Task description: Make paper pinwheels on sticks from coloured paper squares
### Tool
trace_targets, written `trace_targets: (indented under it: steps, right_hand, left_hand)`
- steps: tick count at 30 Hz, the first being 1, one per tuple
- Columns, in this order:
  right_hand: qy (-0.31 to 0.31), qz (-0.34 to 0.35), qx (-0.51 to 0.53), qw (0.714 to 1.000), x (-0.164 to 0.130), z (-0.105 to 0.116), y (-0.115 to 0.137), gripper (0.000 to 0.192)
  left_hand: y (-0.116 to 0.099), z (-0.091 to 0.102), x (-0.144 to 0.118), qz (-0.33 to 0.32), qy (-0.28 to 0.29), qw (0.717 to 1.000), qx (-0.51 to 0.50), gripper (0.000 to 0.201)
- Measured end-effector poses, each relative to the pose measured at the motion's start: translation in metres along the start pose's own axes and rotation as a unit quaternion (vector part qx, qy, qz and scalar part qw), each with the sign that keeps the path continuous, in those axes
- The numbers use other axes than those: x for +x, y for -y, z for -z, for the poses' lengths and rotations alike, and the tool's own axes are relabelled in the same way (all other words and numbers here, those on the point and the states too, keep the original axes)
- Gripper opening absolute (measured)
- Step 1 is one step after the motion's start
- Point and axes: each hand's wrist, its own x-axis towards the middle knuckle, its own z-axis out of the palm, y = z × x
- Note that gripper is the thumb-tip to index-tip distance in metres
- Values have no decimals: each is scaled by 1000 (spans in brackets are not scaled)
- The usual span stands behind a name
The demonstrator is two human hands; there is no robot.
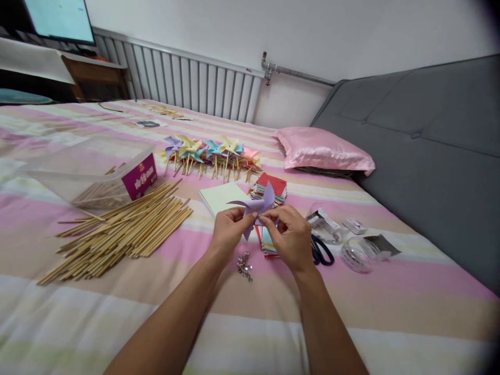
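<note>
A purple paper pinwheel is held up between my two hands, its blades folded in and curling outward. My left hand pinches it from the left, thumb at the centre. From the right, my right hand grips it with thumb and forefinger close to the middle; whether a pin sits between those fingertips is too small to tell. Below the hands lies a small heap of shiny metal pins. Behind them are a pad of pale square paper and a stack of coloured paper squares. Another paper stack is partly hidden by my right hand.
Wooden sticks spread on the left before a clear plastic box. Finished pinwheels lie farther back. Dark-handled scissors, clear round containers and a pink pillow are on the right of the striped bedspread.
</note>
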Motion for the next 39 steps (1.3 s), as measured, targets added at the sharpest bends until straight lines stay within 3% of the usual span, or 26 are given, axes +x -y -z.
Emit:
trace_targets:
  steps: [17,27,31,34,39]
  right_hand:
    - [-13,-34,35,999,1,2,6,10]
    - [-43,-93,43,994,0,-3,7,10]
    - [-93,-122,73,985,0,-7,4,29]
    - [-54,-137,121,982,0,-7,0,39]
    - [17,-156,142,977,-2,-6,-3,18]
  left_hand:
    - [4,4,3,-55,30,997,44,23]
    - [2,3,2,-98,29,994,46,23]
    - [3,2,2,-93,26,995,37,23]
    - [3,2,2,-89,31,995,35,23]
    - [6,4,4,-82,42,995,33,24]
